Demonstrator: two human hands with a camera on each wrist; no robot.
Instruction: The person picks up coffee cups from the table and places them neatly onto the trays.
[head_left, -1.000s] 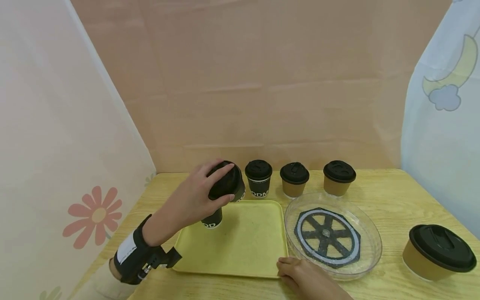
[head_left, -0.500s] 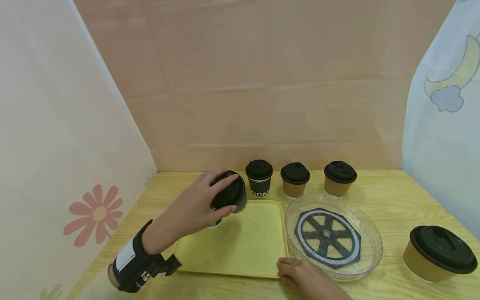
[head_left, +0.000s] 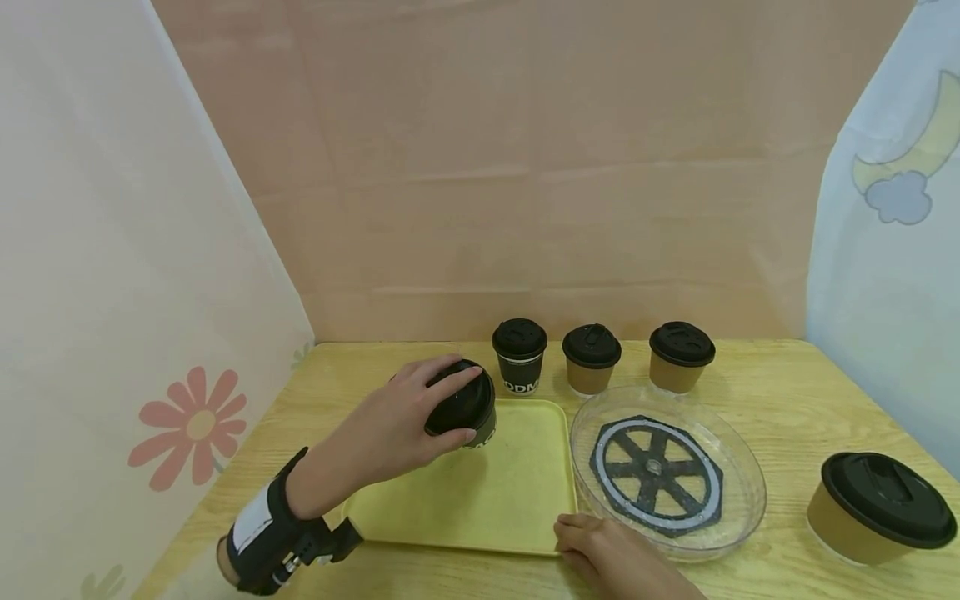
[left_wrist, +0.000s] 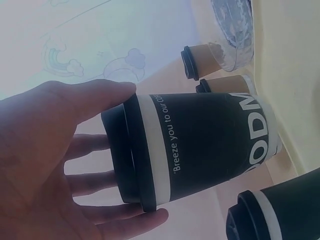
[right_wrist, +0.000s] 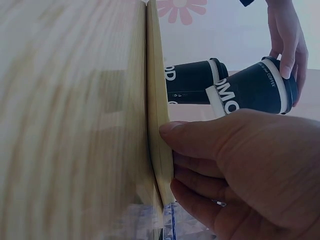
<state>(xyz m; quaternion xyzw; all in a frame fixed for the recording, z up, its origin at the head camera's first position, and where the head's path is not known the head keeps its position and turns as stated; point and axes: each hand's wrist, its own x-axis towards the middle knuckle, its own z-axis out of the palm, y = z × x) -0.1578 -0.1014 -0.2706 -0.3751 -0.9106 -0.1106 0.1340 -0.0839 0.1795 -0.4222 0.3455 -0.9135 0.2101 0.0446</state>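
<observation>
My left hand (head_left: 408,417) grips a black paper coffee cup (left_wrist: 200,142) by its black lid, thumb on one side and fingers on the other. The cup is held tilted over the yellow tray (head_left: 510,492), its base just above the tray in the right wrist view. Another black coffee cup (left_wrist: 295,205) stands close by on the tray, hidden behind my left hand in the head view. At the tray's front right corner, my right hand (head_left: 611,554) pinches the rim, with its thumb on the edge (right_wrist: 162,115) and the fingers curled beside it.
At the back stand a black cup (head_left: 521,358) and two short brown lidded cups (head_left: 588,379) (head_left: 675,373). A clear round dish (head_left: 750,492) with a dark wheel-like insert touches on the tray's right side. A wide brown lidded bowl (head_left: 855,529) stands at the far right.
My left hand has brought the cup down and slightly nearer over the tray, now covering the other tray cup in the head view. My right hand has stayed at the tray corner.
</observation>
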